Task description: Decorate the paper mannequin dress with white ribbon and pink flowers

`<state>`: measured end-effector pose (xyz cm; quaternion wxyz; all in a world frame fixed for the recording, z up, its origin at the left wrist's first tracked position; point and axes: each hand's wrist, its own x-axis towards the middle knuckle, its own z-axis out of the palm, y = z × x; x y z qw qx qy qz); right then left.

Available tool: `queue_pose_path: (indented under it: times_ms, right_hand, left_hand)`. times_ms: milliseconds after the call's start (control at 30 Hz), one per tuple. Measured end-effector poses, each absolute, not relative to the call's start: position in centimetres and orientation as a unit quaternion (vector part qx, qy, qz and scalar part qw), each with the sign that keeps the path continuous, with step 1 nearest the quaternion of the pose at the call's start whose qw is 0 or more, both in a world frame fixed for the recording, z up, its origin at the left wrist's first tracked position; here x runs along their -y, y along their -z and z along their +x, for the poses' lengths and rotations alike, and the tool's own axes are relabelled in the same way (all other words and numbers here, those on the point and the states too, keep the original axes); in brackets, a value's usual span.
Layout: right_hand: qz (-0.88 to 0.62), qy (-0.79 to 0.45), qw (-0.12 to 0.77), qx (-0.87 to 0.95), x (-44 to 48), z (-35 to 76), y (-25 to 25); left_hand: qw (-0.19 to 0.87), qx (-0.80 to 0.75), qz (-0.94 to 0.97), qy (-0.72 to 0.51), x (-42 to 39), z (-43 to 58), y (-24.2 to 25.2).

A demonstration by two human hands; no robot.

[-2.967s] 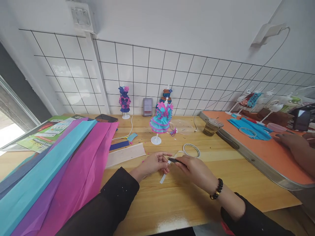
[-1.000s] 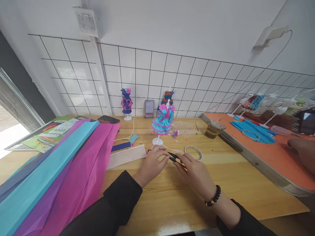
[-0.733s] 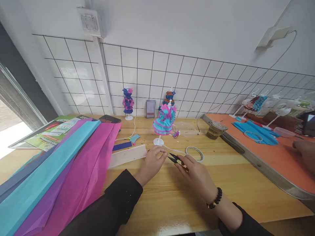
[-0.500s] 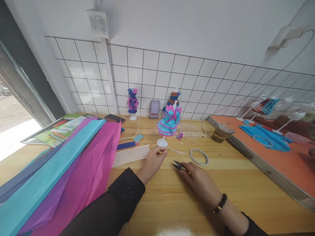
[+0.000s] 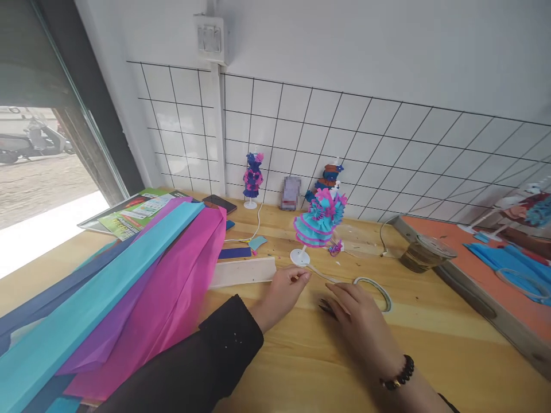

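My left hand (image 5: 284,289) rests on the wooden table (image 5: 301,355) and pinches the end of a thin white strip (image 5: 322,275) that runs toward a roll of tape (image 5: 373,287). My right hand (image 5: 360,321) lies palm down over small black scissors (image 5: 323,307), of which only the tips show. Just beyond my left hand stands a small mannequin in a blue and pink paper dress (image 5: 317,221) on a white round base. A flat pale wooden piece (image 5: 243,271) lies to the left of my left hand.
Long sheets of blue, purple and pink paper (image 5: 129,287) cover the left of the table. Another small dress figure (image 5: 252,176) and a phone (image 5: 219,203) stand by the tiled wall. A plastic cup (image 5: 424,254) sits by an orange board (image 5: 495,269) on the right.
The view has swung left. My hands moved apart; the right hand lowered the scissors flat onto the table, and the left hand shifted toward the mannequin's base with the strip.
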<state>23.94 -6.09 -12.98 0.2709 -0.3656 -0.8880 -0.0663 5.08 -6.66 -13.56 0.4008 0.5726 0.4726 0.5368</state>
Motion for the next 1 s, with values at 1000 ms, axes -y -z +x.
queue_pose_path:
  times_ms: [1000]
  right_hand:
    - [-0.303, -0.014, 0.397, 0.866, 3.6, 21.1, 13.0]
  left_hand:
    - [0.385, -0.447, 0.631, -0.504, 7.4, 5.1, 13.0]
